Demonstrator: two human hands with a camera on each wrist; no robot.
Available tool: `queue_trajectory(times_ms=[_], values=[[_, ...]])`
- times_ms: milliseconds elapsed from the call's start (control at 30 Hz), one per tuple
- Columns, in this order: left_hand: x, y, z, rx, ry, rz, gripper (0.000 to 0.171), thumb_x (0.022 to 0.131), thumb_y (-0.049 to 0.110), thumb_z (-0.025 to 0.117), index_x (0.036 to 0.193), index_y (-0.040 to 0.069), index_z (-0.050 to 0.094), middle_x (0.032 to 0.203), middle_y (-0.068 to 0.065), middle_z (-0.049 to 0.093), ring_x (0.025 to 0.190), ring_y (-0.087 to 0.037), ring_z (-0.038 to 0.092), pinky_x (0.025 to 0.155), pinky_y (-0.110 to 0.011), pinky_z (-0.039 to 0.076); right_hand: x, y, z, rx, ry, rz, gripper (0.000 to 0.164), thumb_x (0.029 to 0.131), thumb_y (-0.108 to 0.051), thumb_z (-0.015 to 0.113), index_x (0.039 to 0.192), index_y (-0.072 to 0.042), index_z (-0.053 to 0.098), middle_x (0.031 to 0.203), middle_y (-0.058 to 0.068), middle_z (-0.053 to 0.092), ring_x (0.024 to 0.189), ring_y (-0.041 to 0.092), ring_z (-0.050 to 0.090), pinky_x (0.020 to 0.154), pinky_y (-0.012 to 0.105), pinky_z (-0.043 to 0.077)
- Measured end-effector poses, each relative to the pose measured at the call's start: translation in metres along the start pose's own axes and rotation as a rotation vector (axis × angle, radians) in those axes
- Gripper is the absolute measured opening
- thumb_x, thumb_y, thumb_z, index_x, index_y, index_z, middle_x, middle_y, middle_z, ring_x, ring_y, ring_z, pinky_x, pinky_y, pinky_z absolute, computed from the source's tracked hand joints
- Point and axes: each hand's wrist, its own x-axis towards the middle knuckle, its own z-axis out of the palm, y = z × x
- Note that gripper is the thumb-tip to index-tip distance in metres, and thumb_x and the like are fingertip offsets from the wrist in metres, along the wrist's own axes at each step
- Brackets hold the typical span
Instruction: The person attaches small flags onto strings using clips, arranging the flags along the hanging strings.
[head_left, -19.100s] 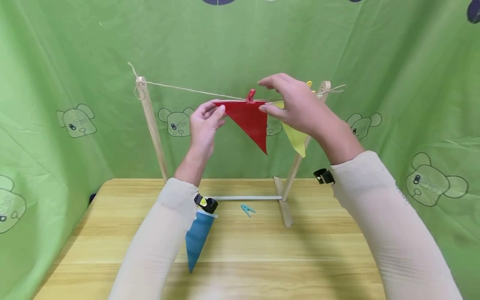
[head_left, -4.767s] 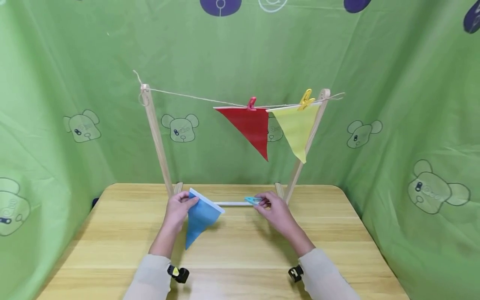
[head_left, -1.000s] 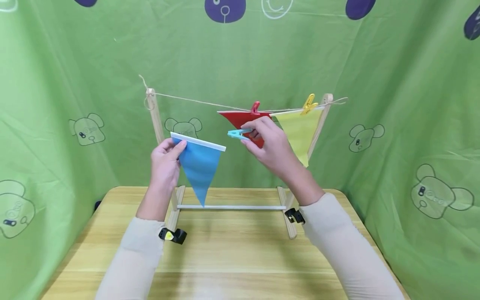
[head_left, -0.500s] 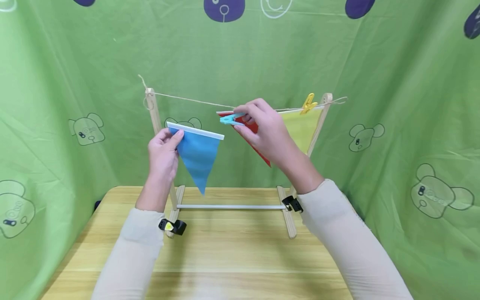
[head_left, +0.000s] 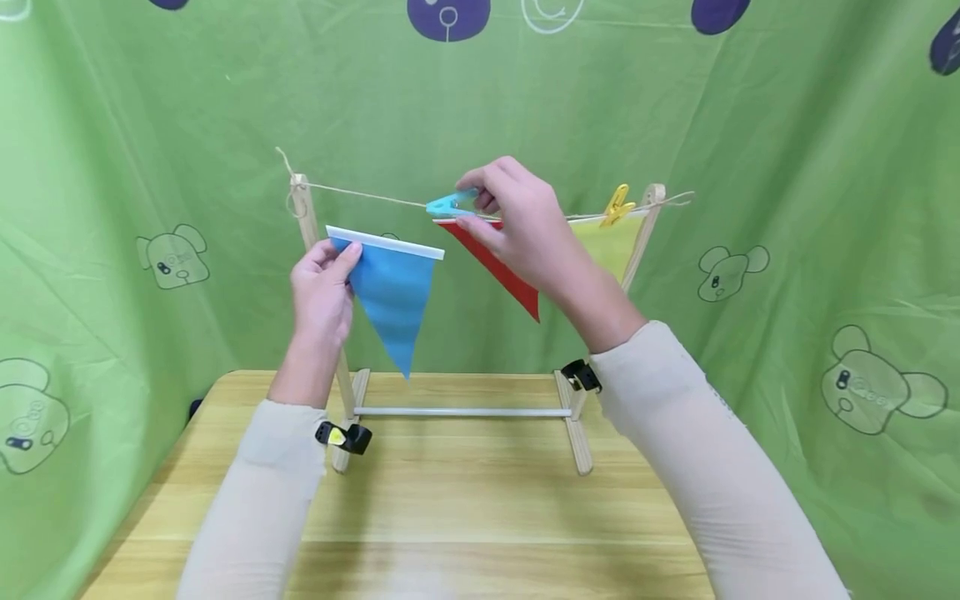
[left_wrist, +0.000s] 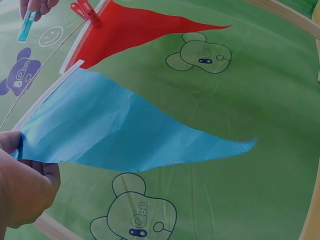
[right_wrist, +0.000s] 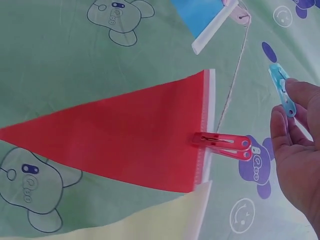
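My left hand [head_left: 322, 287] pinches the upper left corner of a blue triangular flag [head_left: 393, 287], whose white top edge slants slightly down to the right. The flag hangs just below the string [head_left: 360, 194], apart from it. Between thumb and fingers, my right hand [head_left: 517, 221] holds a light blue clothespin [head_left: 447, 205] by its handle ends. In the right wrist view the clothespin [right_wrist: 280, 87] is clear of the string. A red flag [head_left: 517, 279] hangs behind my right hand, held by a red clothespin [right_wrist: 225, 143] that the hand hides in the head view.
A yellow flag [head_left: 603, 246] hangs at the right under a yellow clothespin [head_left: 617, 206]. Two wooden posts [head_left: 303, 212] carry the string, joined low down by a white rod [head_left: 461, 412]. They stand on a wooden table [head_left: 465, 500] before a green curtain [head_left: 360, 100].
Both hands have risen toward the string over the last second, the left with the blue flag, the right with the light blue clothespin. Earlier, both were picked up at the table.
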Motion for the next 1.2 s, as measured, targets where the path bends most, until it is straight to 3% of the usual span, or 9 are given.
queue_trajectory(times_ms=[300,800,1200], values=[[0.006,0.005,0.008,-0.010,-0.005,0.004,0.007,0.096,0.000,0.069,0.101,0.004,0.071,0.103,-0.008,0.068,0.098,-0.018,0.067,0.097,-0.028,0.058,0.024,-0.001,-0.007,-0.079,-0.135,0.023,0.028,0.095,-0.010,0.074,0.119,0.002,0.067,0.112,0.016,0.064,0.098,0.025,0.062,0.093,0.032,0.056],[0.019,0.008,0.017,-0.131,0.010,0.037,0.008,0.097,-0.004,0.066,0.100,0.002,0.070,0.105,-0.010,0.068,0.101,-0.019,0.066,0.102,-0.028,0.055,0.065,-0.005,-0.004,-0.151,-0.347,0.117,0.028,0.097,-0.013,0.073,0.121,0.001,0.069,0.116,0.014,0.065,0.101,0.023,0.062,0.095,0.029,0.055],[0.022,0.004,0.023,-0.188,0.006,0.007,0.010,0.098,-0.004,0.064,0.099,0.004,0.070,0.109,-0.009,0.067,0.103,-0.019,0.066,0.106,-0.031,0.053,0.083,-0.005,-0.003,-0.212,-0.428,0.097,0.024,0.096,-0.016,0.075,0.115,-0.001,0.075,0.112,0.013,0.071,0.097,0.023,0.060,0.090,0.030,0.054]])
